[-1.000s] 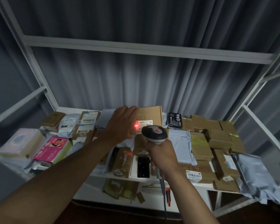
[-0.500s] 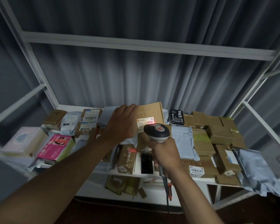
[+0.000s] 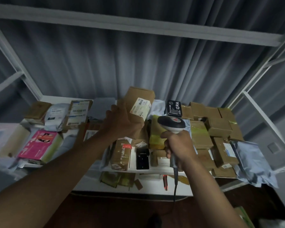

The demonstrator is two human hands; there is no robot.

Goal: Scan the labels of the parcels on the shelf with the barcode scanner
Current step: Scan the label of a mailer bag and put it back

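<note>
Both hands busy: left (image 3: 122, 124) grips parcel (image 3: 139, 102), right (image 3: 178, 148) grips scanner (image 3: 171, 125) beside it

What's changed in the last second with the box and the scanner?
The left hand has lifted and tilted the brown cardboard box off the pile; the red scan dot on its white label is gone. The right hand still grips the grey barcode scanner.

Two hands (image 3: 122, 122), one barcode scanner (image 3: 171, 125), one pink box (image 3: 39, 145)
</note>
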